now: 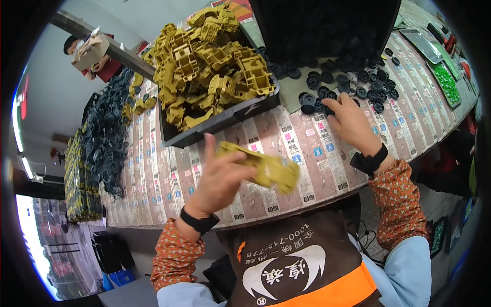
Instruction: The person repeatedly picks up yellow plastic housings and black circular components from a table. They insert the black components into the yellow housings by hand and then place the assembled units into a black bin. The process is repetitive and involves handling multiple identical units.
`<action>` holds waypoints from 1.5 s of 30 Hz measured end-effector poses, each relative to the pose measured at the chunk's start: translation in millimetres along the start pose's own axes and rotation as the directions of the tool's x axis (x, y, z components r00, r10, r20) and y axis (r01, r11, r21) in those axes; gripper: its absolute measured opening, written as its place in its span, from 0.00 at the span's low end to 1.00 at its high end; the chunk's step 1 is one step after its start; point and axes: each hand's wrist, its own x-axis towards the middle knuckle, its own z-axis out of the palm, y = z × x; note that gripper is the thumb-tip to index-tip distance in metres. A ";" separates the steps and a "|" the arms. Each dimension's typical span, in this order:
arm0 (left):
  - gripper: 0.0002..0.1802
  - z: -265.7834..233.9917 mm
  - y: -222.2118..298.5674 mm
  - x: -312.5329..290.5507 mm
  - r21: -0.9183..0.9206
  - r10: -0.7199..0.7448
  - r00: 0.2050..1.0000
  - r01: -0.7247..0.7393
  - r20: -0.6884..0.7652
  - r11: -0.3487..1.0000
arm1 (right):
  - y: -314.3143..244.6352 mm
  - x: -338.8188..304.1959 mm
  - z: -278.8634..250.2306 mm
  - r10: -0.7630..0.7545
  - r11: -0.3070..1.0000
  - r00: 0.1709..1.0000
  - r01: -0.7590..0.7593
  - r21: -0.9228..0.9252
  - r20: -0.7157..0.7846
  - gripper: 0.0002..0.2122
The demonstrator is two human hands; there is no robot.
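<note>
Gripped in my left hand (220, 176) is a yellow plastic toy car body (271, 170), slightly blurred, held just above the table in front of the dark bin. My right hand (350, 123) reaches to the near edge of a loose pile of black toy wheels (330, 87). Its fingers are bent at the wheels, and whether the fingertips pinch one is hidden. Many more yellow car bodies (204, 71) heap above the rim of the dark grey bin (225, 120), to the left of the wheels.
A large black container (327, 30) stands behind the wheels. Dark plastic parts (105, 133) and stacked yellow-and-black pieces (82, 179) cover the table's left end. Far right lie a tray of green pieces (445, 84) and some tools (450, 43). Another person (94, 56) is at the back left.
</note>
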 end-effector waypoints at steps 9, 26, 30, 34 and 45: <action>0.26 25.9 1.2 -32.7 0.245 -0.120 0.985 0.087 0.126 0.966 | -5.2 -17.9 4.3 -0.087 0.985 0.996 0.085 -0.148 -0.007 0.12; 0.35 57.7 21.9 -27.3 -0.618 -0.789 0.343 0.784 0.510 -0.058 | -142.1 -75.9 62.7 0.109 0.355 0.886 -0.458 0.815 0.451 0.09; 0.27 39.5 43.3 -26.5 -0.737 -0.691 0.345 0.537 0.636 -0.411 | -137.6 -68.9 43.3 0.159 0.210 0.886 -0.461 0.862 0.435 0.10; 0.25 40.0 66.9 -33.7 -0.792 -0.671 0.422 0.364 0.609 -0.490 | -143.5 -63.4 27.9 0.102 0.317 0.899 -0.435 0.843 0.425 0.13; 0.38 57.4 89.9 -40.1 -0.839 -0.708 0.476 0.437 0.522 -0.324 | -151.1 -76.2 47.2 0.047 0.454 0.958 -0.274 0.848 0.284 0.14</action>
